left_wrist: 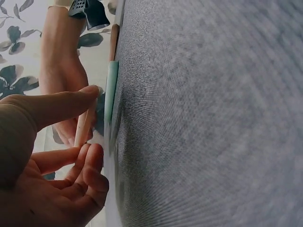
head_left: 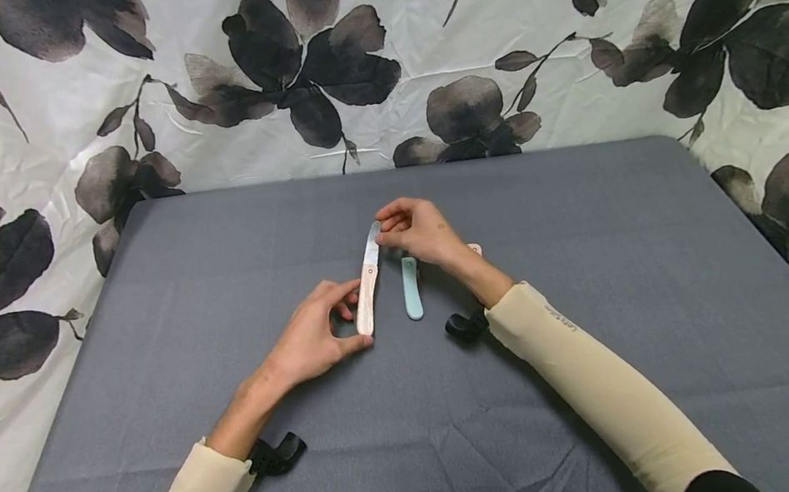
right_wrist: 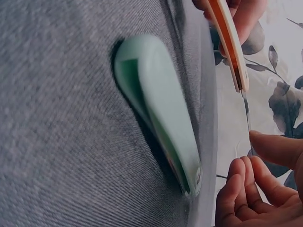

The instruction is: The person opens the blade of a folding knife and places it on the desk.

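Observation:
A folding knife [head_left: 368, 300] with a pale wooden handle is held up, its blade [head_left: 372, 247] swung out. My left hand [head_left: 312, 333] holds the handle between the thumb at its lower end and the fingers higher up. At the tip of the blade, my right hand [head_left: 422, 229] pinches with thumb and fingertips, as the right wrist view also shows. Just right of the knife, a mint-green knife handle [head_left: 411, 288] lies on the table under the right hand. In the right wrist view this mint handle [right_wrist: 165, 94] shows its long slot.
A pale end of another object [head_left: 474, 249] peeks out behind the right wrist; most of it is hidden. The grey cloth-covered table [head_left: 365, 469] has creases near the front. Behind it hangs a white curtain [head_left: 159, 27] with dark flowers. Black wrist mounts [head_left: 276, 456] sit on both arms.

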Motion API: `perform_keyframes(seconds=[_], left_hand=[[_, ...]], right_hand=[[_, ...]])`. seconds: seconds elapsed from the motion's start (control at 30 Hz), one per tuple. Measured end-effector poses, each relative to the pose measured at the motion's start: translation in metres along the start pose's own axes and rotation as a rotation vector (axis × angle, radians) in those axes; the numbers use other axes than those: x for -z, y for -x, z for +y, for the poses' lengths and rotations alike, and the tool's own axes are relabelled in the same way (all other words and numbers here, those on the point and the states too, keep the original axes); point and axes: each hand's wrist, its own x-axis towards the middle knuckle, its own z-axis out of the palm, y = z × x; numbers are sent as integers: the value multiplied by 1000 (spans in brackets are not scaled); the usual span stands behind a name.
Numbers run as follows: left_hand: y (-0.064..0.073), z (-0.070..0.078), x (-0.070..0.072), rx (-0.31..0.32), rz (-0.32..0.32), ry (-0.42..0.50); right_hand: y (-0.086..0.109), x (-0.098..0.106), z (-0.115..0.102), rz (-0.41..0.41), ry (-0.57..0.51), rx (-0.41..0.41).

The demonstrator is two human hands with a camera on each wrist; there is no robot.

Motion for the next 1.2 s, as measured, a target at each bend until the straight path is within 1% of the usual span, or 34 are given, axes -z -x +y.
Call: perform_keyframes(seconds=[0.1, 0.27, 0.47, 0.73, 0.97, 1.2], left_hand=[[0, 0, -1, 9, 6, -28], [0, 2, -2, 48, -4, -69], [1, 3, -2, 85, -24, -102], [2, 5, -2, 137, -54, -119], [2, 4, -2, 146, -58, -124], [0, 1, -2, 141, -62, -122]], right_hand=[[-1, -1, 0, -24, 66, 19], [-2, -4, -1, -56, 143, 26], [-5, -7, 2, -73, 176, 31], [-9, -11, 3, -108, 214, 29], [-11, -13, 4, -137, 306, 33], [-12, -15, 3, -172, 337, 15]])
